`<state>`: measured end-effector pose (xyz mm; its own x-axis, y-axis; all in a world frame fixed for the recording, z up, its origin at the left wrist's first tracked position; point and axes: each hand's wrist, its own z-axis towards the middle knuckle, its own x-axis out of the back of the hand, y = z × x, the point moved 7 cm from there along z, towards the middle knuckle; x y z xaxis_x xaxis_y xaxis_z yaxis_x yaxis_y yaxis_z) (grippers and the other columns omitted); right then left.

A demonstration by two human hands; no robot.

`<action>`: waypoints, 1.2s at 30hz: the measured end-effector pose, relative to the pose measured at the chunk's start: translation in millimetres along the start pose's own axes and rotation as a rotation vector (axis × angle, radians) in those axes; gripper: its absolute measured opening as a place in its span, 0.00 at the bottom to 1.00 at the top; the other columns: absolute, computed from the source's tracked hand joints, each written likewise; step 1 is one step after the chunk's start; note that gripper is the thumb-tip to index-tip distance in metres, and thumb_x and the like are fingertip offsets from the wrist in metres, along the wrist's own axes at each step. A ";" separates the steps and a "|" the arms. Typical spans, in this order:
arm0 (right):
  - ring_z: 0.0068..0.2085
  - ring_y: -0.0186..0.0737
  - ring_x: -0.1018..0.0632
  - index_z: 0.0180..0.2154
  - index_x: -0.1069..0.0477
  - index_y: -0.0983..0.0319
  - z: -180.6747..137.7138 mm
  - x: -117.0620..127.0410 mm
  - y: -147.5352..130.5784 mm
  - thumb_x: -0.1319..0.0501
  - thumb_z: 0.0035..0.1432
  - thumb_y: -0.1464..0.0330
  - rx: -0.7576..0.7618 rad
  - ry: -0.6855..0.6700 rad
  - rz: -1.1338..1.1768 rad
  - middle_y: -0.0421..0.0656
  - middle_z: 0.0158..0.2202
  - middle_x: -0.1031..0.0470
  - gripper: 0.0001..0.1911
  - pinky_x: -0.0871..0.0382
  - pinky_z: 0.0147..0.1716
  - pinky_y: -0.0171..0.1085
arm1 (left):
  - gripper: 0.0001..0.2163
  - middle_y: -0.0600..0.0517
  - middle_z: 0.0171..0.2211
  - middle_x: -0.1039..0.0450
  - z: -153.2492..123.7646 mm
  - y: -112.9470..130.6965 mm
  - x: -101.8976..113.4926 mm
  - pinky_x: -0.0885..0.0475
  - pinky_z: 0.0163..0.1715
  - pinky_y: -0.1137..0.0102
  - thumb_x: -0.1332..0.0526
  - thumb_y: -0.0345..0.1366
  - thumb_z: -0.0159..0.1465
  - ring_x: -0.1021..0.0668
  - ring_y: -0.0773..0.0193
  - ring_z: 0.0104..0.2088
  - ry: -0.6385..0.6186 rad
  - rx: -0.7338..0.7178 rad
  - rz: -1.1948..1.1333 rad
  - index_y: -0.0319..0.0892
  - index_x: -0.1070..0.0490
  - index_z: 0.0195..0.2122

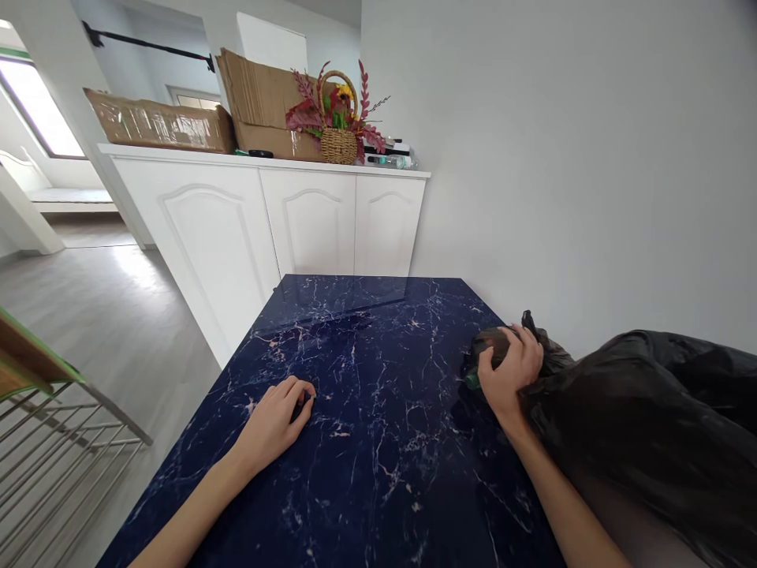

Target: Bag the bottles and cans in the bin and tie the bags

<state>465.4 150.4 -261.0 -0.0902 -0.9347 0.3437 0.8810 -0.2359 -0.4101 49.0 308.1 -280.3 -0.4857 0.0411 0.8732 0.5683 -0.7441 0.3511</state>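
On the near left of the dark blue marbled table point(378, 465), my left hand point(275, 418) rests with loosely curled fingers. Its thumb and index finger leave a gap, and I see nothing held there. At the table's right edge, my right hand point(513, 369) has its fingers bent over a bunched part of a black plastic bag point(490, 341). A small green piece point(471, 381) shows beneath that bunch; I cannot make out what it is. More black plastic point(639, 394) spreads to the right of my right forearm.
A white cabinet point(319, 213) stands beyond the table, bearing cardboard boxes point(159, 124), a wicker basket of artificial flowers point(339, 147) and a clear bottle point(396, 162). The wall point(532, 158) borders the right. A metal-barred chair point(65, 426) stands at left.
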 end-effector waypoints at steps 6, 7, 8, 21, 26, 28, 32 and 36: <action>0.71 0.83 0.43 0.57 0.28 0.67 -11.3 -14.0 32.0 0.40 0.62 0.61 -0.101 -0.020 -0.146 0.69 0.67 0.37 0.26 0.52 0.61 0.83 | 0.14 0.49 0.39 0.25 0.8 -0.1 -1.1 0.29 0.44 0.59 0.49 0.45 0.76 0.21 0.53 0.38 -0.012 0.004 0.011 0.47 0.26 0.45; 0.71 0.82 0.42 0.56 0.27 0.67 -14.3 -16.8 31.7 0.41 0.64 0.59 -0.096 -0.052 -0.152 0.68 0.66 0.35 0.24 0.51 0.62 0.81 | 0.14 0.49 0.39 0.25 0.8 -0.3 -1.2 0.29 0.44 0.59 0.49 0.45 0.76 0.21 0.53 0.38 -0.014 0.007 0.013 0.47 0.26 0.45; 0.70 0.79 0.40 0.55 0.26 0.67 -17.3 -19.7 29.6 0.42 0.66 0.58 -0.082 -0.091 -0.152 0.67 0.64 0.32 0.23 0.49 0.63 0.79 | 0.14 0.49 0.39 0.25 0.9 -0.3 -1.4 0.29 0.44 0.59 0.49 0.45 0.76 0.21 0.53 0.38 -0.017 0.008 0.014 0.47 0.26 0.45; 0.62 0.60 0.24 0.54 0.25 0.59 -50.6 -39.0 -43.5 0.46 0.73 0.59 0.117 -0.427 -0.001 0.54 0.57 0.22 0.18 0.49 0.72 0.66 | 0.14 0.49 0.38 0.25 0.8 0.2 -0.3 0.29 0.42 0.60 0.49 0.46 0.75 0.21 0.54 0.37 -0.024 0.017 -0.001 0.47 0.26 0.45; 0.56 0.56 0.19 0.56 0.27 0.58 -51.2 -30.6 -69.8 0.46 0.73 0.62 0.130 -0.417 0.140 0.52 0.58 0.23 0.17 0.29 0.62 0.58 | 0.16 0.48 0.38 0.26 1.0 0.1 -1.4 0.29 0.44 0.58 0.51 0.46 0.76 0.22 0.53 0.38 -0.052 0.027 0.006 0.46 0.26 0.45; 0.57 0.53 0.20 0.56 0.27 0.57 -42.6 -20.2 -76.3 0.47 0.73 0.63 0.147 -0.389 0.212 0.51 0.58 0.22 0.16 0.24 0.58 0.51 | 0.16 0.48 0.39 0.26 1.0 0.2 -1.4 0.28 0.44 0.58 0.51 0.47 0.76 0.22 0.53 0.38 -0.053 0.027 0.003 0.46 0.26 0.46; 0.57 0.52 0.20 0.52 0.27 0.58 -13.4 8.5 -65.6 0.49 0.74 0.65 0.134 -0.228 0.294 0.52 0.53 0.21 0.14 0.28 0.61 0.53 | 0.15 0.48 0.38 0.26 -0.1 0.2 -1.4 0.28 0.44 0.58 0.50 0.46 0.76 0.22 0.53 0.38 -0.042 0.015 -0.007 0.46 0.26 0.46; 0.64 0.60 0.28 0.57 0.31 0.64 3.2 15.9 -24.3 0.50 0.74 0.63 -0.034 -0.102 0.135 0.61 0.60 0.27 0.19 0.36 0.65 0.62 | 0.14 0.48 0.38 0.26 -1.9 0.9 -1.8 0.28 0.44 0.58 0.49 0.45 0.76 0.22 0.53 0.38 -0.026 -0.001 -0.007 0.47 0.27 0.46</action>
<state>444.0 142.1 -242.9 0.0767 -0.9271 0.3670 0.8655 -0.1208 -0.4861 49.1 306.1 -282.3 -0.4727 0.0637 0.8789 0.5641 -0.7444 0.3574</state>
